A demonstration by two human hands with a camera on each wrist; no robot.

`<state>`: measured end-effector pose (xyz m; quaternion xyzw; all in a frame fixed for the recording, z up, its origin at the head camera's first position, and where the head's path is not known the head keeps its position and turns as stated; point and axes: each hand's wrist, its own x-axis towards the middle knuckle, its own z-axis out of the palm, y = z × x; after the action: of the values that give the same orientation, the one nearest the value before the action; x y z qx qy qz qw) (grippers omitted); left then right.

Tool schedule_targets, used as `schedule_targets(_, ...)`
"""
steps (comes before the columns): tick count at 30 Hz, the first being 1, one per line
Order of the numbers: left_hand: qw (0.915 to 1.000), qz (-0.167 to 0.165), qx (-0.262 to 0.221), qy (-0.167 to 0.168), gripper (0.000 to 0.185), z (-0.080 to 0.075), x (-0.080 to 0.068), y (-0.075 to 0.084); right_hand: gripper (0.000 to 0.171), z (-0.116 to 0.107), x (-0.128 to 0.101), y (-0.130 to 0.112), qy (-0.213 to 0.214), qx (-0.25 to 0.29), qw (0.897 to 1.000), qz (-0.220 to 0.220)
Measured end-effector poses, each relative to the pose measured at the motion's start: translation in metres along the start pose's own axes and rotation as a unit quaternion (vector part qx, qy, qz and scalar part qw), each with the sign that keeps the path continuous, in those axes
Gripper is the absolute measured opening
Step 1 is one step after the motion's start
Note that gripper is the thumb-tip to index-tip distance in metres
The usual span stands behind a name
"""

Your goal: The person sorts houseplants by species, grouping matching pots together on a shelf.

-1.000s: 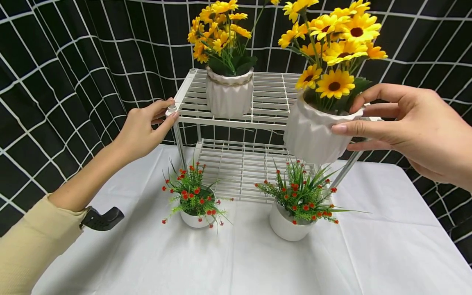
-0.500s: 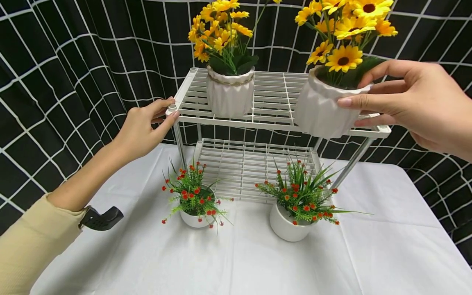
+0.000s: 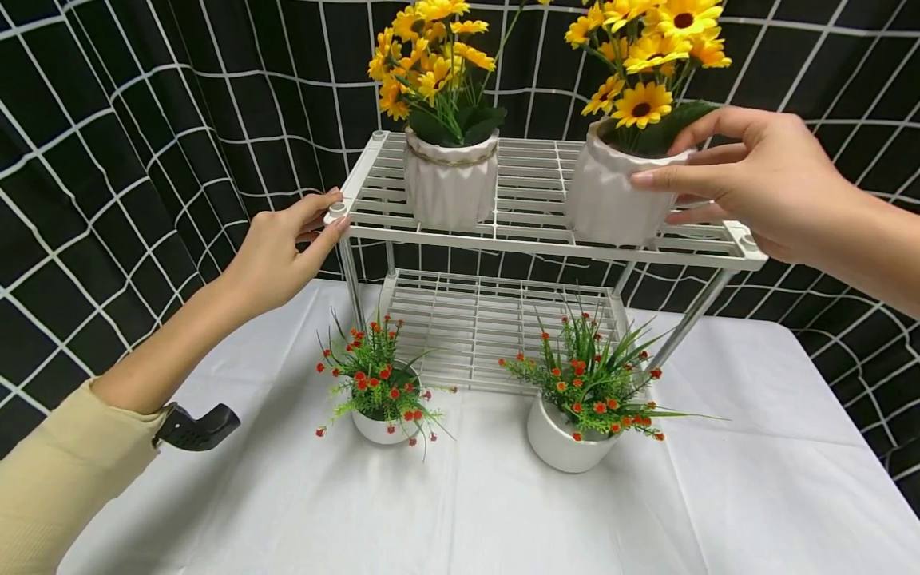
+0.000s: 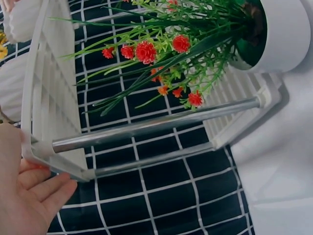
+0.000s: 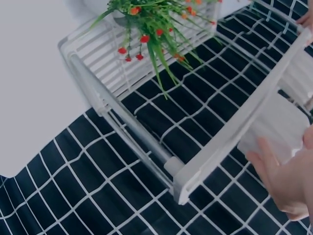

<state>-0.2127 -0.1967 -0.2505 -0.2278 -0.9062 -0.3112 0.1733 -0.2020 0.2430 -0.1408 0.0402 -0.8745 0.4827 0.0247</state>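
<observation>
My left hand (image 3: 276, 251) pinches the front-left corner of the white wire rack (image 3: 532, 235). My right hand (image 3: 747, 180) grips the rim of the sunflower pot (image 3: 607, 196), which sits on the rack's top shelf, right of another sunflower pot (image 3: 449, 188). I see no readable writing or labels.

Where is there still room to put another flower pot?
The bottom shelf is bare. So is the cloth in front of the two red-flower pots. The top shelf is crowded: two sunflower pots, a small gap between.
</observation>
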Motion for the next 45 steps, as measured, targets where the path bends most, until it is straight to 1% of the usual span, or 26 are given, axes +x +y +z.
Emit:
schedule_targets(2,1.0000,-0.001,-0.001,-0.001,0.047,0.000,0.000,0.000,0.040,0.003,0.003,0.001,-0.004,0.012,1.000,0.003)
schedule_targets(6,1.0000,-0.003,-0.004,-0.003,0.047,0.001,0.000,0.001,0.041,0.008,0.008,0.003,0.004,0.013,1.000,-0.004)
schedule_targets(11,1.0000,-0.005,-0.004,-0.003,0.047,0.001,0.000,0.001,0.040,0.009,0.014,0.006,0.013,-0.001,1.000,-0.008)
schedule_targets(16,1.0000,-0.004,-0.003,0.002,0.048,0.000,0.000,0.001,0.038,0.008,0.022,0.010,-0.004,-0.012,1.000,-0.020)
schedule_targets(21,1.0000,0.001,0.001,0.005,0.048,0.000,-0.002,0.002,0.039,0.004,0.025,0.012,-0.020,-0.014,1.000,-0.019)
schedule_targets(24,1.0000,0.004,0.004,0.006,0.048,0.000,-0.002,0.002,0.041,-0.002,0.023,0.013,-0.025,-0.008,0.999,-0.022)
schedule_targets(32,0.9999,0.008,0.008,0.011,0.048,0.000,-0.002,0.002,0.039,-0.016,0.015,0.016,-0.028,0.042,0.998,-0.024)
schedule_targets(36,1.0000,0.004,0.003,0.007,0.047,0.000,-0.002,0.001,0.039,-0.015,0.007,0.023,-0.030,0.032,0.999,-0.031)
schedule_targets(38,1.0000,0.001,-0.001,0.005,0.048,0.000,-0.001,0.001,0.038,-0.013,0.002,0.026,-0.028,0.017,0.999,-0.037)
schedule_targets(40,1.0000,-0.001,-0.003,0.003,0.048,0.000,-0.001,0.001,0.036,-0.011,-0.004,0.028,-0.021,0.013,0.999,-0.042)
schedule_targets(45,1.0000,0.000,-0.002,0.004,0.048,0.000,0.000,0.001,0.031,-0.007,-0.016,0.036,-0.013,0.018,0.998,-0.059)
